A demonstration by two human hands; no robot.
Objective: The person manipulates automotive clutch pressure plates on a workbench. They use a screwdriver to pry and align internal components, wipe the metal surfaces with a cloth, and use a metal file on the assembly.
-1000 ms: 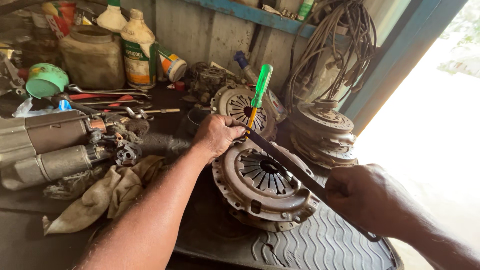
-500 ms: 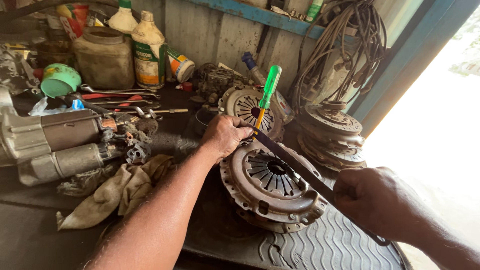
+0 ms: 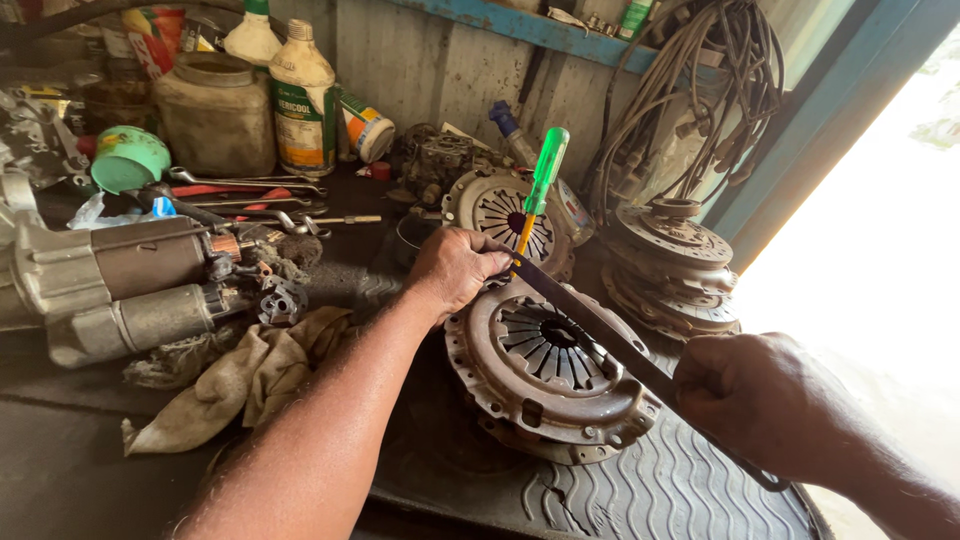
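My left hand (image 3: 452,268) grips the shaft of a green-handled screwdriver (image 3: 541,175), which stands upright at the far rim of a rusty clutch pressure plate (image 3: 545,368). A long dark flat metal bar (image 3: 600,325) lies slanted across the plate, and my right hand (image 3: 765,400) is closed around its near end. The bar's far end meets the screwdriver by my left fingers. The pressure plate lies on a black ribbed rubber mat (image 3: 640,495).
A second clutch plate (image 3: 500,210) leans behind, and several stacked plates (image 3: 668,262) sit at the right under hanging cables (image 3: 690,90). A starter motor (image 3: 110,285) and a dirty rag (image 3: 245,375) lie at the left. Bottles, a jar and wrenches (image 3: 240,185) crowd the back.
The view has shifted slightly. Both hands keep their grip on the screwdriver and the bar; the bar's angle over the plate is nearly the same.
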